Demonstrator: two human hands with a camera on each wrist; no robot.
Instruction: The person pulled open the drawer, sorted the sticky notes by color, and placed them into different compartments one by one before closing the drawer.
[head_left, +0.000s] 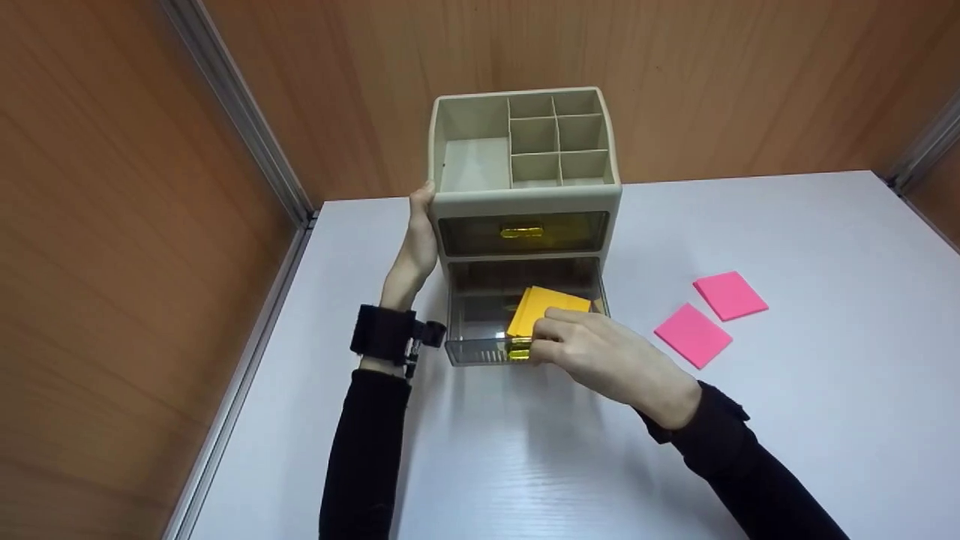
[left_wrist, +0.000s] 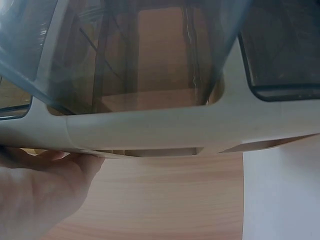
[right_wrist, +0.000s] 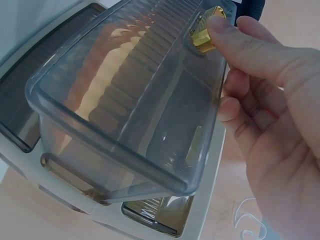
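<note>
A beige desk organiser (head_left: pixel 525 196) with open top compartments stands at the back of the white table (head_left: pixel 525 465). Its lower smoky drawer (head_left: pixel 480 307) is pulled out, and a yellow sticky-note pad (head_left: pixel 544 304) leans inside it. My right hand (head_left: pixel 547 337) pinches the drawer's gold handle (head_left: pixel 519 349). In the right wrist view the thumb of that right hand (right_wrist: pixel 240 55) presses on the gold handle (right_wrist: pixel 205 35) of the drawer (right_wrist: pixel 150 100). My left hand (head_left: pixel 416 251) grips the organiser's left side, thumb at the top edge. The left wrist view shows the left hand (left_wrist: pixel 40 195) against the organiser (left_wrist: pixel 150 130).
The upper drawer (head_left: pixel 521 232) is closed. Two pink sticky-note pads (head_left: pixel 730 295) (head_left: pixel 693 334) lie on the table to the right of the organiser. Wooden walls (head_left: pixel 112 225) close in the table at the left and back.
</note>
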